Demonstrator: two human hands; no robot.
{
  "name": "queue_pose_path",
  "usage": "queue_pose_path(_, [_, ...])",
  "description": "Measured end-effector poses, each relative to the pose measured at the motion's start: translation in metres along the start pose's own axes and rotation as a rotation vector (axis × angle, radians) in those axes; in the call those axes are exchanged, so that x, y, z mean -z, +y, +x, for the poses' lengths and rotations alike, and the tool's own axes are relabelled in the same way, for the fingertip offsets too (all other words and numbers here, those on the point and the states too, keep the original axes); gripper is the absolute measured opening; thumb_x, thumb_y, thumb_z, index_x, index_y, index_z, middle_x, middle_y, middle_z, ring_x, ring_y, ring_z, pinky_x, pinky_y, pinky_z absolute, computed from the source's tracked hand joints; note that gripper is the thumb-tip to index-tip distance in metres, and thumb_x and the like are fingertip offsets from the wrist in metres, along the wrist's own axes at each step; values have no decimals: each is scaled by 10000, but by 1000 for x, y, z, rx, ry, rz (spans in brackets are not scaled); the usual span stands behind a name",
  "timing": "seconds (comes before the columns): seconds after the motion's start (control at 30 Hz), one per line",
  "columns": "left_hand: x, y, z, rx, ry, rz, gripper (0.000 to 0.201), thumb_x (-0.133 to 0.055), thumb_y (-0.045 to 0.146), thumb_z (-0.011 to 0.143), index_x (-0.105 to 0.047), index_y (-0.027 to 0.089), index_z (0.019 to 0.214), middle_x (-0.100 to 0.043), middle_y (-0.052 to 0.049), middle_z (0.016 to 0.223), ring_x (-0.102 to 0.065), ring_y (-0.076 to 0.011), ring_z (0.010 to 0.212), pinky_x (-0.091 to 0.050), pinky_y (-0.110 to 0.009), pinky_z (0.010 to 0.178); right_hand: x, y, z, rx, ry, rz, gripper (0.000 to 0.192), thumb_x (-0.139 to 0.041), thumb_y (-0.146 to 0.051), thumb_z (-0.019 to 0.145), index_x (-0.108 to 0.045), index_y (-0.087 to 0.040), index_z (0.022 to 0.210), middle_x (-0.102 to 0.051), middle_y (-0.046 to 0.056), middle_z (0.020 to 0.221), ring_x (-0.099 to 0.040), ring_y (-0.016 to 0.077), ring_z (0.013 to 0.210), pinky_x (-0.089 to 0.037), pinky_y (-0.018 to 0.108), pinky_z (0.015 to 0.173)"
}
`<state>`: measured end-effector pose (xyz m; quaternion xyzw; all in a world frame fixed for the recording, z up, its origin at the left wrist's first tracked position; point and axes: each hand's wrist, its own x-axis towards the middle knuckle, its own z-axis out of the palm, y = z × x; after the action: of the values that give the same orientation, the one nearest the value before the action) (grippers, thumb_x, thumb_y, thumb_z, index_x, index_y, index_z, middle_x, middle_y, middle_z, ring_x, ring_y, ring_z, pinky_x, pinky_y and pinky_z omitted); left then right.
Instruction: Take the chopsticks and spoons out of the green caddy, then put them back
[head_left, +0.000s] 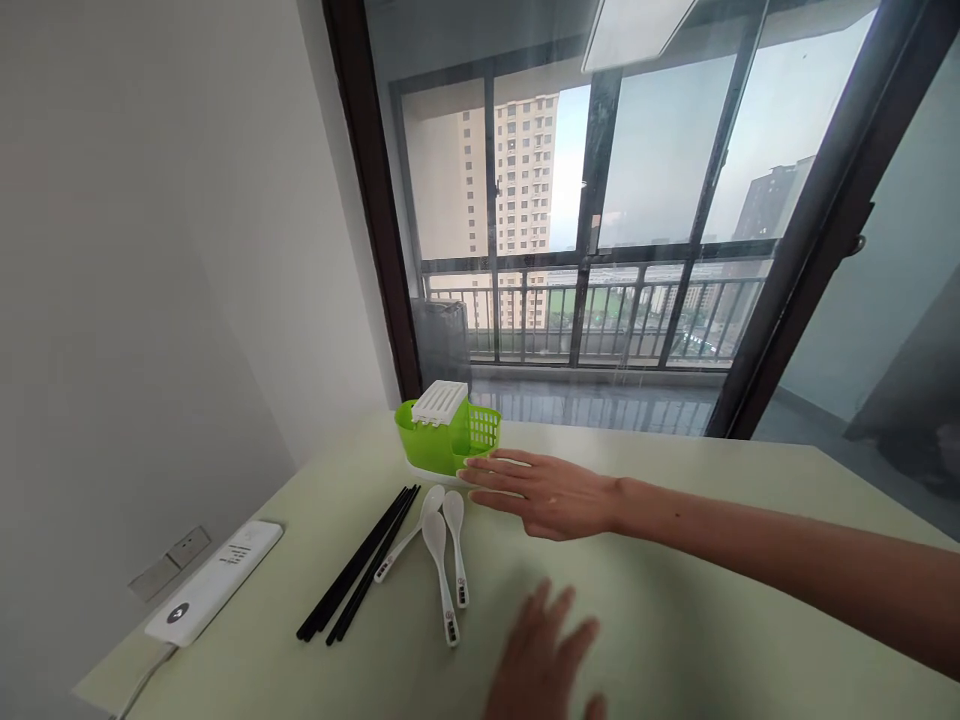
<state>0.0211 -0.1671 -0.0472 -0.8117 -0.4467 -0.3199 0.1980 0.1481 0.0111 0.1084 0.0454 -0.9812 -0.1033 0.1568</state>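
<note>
Wall socket plates [190, 546], at far left: pale, set low on the wall, slots small, no legible marking.

White oblong box [217, 585], on the pale green table [757, 465]: round dark emblem with a light mark near one end, several lines of dark print near the other; lettering too small to read. Its cord [146, 680] is cut off by the bottom edge.

Black chopsticks [355, 563], a slanting bundle: overlapping, so exact count cannot be made out; no writing discernible.

White spoons [436, 537], three, close together just right of the chopsticks: each handle end bears a small dark label with a reddish mark, illegible.

Green caddy [430, 450], behind the spoons, towards the table's far edge: white slotted lid [441, 402] over its middle, lattice-walled compartment at right, white base partly hidden.

Right hand [551, 497], palm down, fingers extended, nothing grasped: fingertips overlap the caddy's lower right; contact cannot be told. Forearm cut off at right.

Left hand [546, 655], in front of the right: blurred, fingers spread, nothing seen in its grip; wrist out of frame below.

Glass panel [652, 170], behind: reflections obscure parts of the balcony.
</note>
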Motion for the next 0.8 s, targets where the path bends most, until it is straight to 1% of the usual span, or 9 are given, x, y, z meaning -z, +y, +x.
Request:
queue_pose_path(0.07, [39,-38,23,151,-41,34,419,-430,285,1004,-543,224,1403,-568,-101,1467,-536,-252,1349,-536,-422,1042,11,-1,-4,-6,-11,-2,754,-546,-58,817,-354,-75,1546,-248,150,1666,-83,244,1566,-139,494,1277])
queue_pose_path(0.17, [85,-97,49,429,-144,142,374,-456,249,987,-567,196,1340,-607,-135,1361,-565,-260,1267,-473,-422,1070,26,-4,-14,-43,-59,-5,762,-509,-26,815,-352,-126,1554,-241,102,1673,-80,223,1563,-160,490,1275])
queue_pose_path(0.27, [109,-149,58,703,-427,341,393,-499,252,952,-561,170,1331,-589,-162,1350,-549,-323,1249,-415,-468,1076,38,-14,-26,-79,-42,66,801,-474,14,794,-352,-176,1562,-224,63,1675,-136,212,1554,-193,485,1272])
queue_pose_path(0.37, [115,-182,54,797,-694,430,394,-493,260,949,-557,93,1300,-609,-212,1276,-589,-354,1194,-425,-451,1017,46,-37,-39,-112,-10,178,850,-480,26,776,-322,-190,1582,-206,48,1669,-183,219,1542,-217,474,1272])
queue_pose_path(0.47, [114,-197,48,846,-817,418,398,-510,310,934,-567,62,1240,-635,-231,1212,-623,-363,1140,-452,-424,936,50,-69,-52,-167,31,326,870,-512,2,806,-291,-305,1590,-285,-28,1632,-298,204,1504,-284,436,1261])
queue_pose_path(0.53, [112,-201,45,877,-831,392,407,-507,372,927,-580,70,1190,-652,-227,1183,-637,-363,1109,-466,-417,896,50,-90,-64,-233,57,426,853,-553,-22,823,-323,-371,1566,-339,-64,1600,-384,208,1464,-338,415,1241])
queue_pose_path(0.63, [107,-204,44,885,-819,379,410,-508,426,905,-591,97,1136,-668,-211,1160,-652,-351,1069,-481,-409,864,44,-114,-86,-356,-23,531,772,-561,-73,865,-380,-413,1533,-366,-80,1583,-409,217,1449,-366,435,1224])
queue_pose_path(0.73, [102,-206,46,874,-838,374,380,-548,381,865,-591,106,1124,-666,-204,1163,-655,-345,1059,-493,-396,829,28,-128,-114,-486,-108,462,689,-509,-131,927,-374,-431,1533,-367,-66,1587,-401,220,1454,-405,473,1194])
queue_pose_path(0.8, [102,-207,48,869,-857,370,320,-550,326,851,-604,117,1087,-666,-198,1157,-656,-343,1051,-497,-389,796,12,-136,-136,-596,-75,337,684,-522,-171,936,-357,-445,1541,-363,-52,1596,-431,249,1435,-475,489,1135])
